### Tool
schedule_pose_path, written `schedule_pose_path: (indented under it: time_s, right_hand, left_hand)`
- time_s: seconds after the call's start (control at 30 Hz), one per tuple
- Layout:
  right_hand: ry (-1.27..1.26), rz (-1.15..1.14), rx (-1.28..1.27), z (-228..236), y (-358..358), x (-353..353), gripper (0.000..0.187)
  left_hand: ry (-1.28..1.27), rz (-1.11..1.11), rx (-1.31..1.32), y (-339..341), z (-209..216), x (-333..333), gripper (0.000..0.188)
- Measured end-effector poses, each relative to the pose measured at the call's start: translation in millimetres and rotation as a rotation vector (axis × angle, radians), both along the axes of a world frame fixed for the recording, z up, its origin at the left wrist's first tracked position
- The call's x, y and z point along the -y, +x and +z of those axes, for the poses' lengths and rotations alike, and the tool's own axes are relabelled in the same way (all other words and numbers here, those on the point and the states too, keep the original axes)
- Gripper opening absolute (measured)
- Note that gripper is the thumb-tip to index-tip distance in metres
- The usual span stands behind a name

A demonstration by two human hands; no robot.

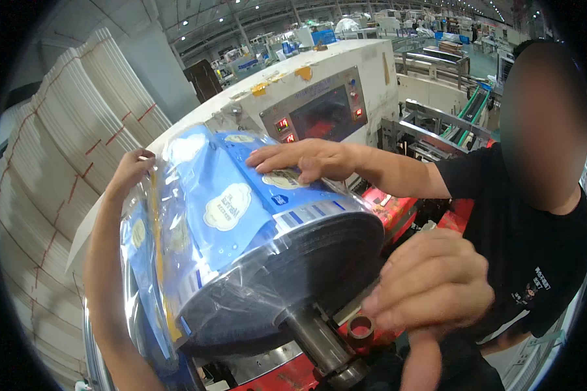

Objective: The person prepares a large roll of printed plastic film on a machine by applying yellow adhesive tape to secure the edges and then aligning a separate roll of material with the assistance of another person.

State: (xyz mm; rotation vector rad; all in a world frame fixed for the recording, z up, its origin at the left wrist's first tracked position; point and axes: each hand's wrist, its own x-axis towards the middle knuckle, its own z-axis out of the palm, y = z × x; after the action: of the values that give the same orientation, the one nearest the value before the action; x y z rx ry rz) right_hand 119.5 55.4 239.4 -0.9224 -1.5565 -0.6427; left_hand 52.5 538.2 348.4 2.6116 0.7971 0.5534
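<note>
A large roll of blue printed plastic film (231,202) sits on a metal shaft (316,339), its dark flat end facing me. At the roll's far left, the fingers of my left hand (132,171) pinch the clear edge of the film, and a loose film strip hangs below. My right hand (434,280) is raised at the roll's right, fingers curled; whatever they hold, if anything, is hidden. Just beside its fingertips is a metal collar (361,328). A co-worker's hand (306,159) lies flat on top of the roll.
The co-worker (515,241), in a black T-shirt, stands close at the right. Behind the roll rises a cream machine housing (372,72) with a control panel (319,111). Stacked white sheets (52,189) stand at the left. Red machine parts (287,376) lie beneath the shaft.
</note>
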Motion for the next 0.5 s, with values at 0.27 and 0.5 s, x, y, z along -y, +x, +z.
schedule_pose_path:
  time_s: [0.27, 0.5]
  right_hand:
    - [-0.065, -0.070, -0.196, -61.1, 2.3, -28.0, 0.014]
    - [-0.076, 0.194, -0.627, -54.9, -12.6, -24.1, 0.071]
  left_hand:
    - [0.146, -0.239, 0.114, 38.2, -1.4, 53.4, 0.035]
    - [0.253, -0.218, -0.051, 31.7, -37.9, 97.2, 0.039]
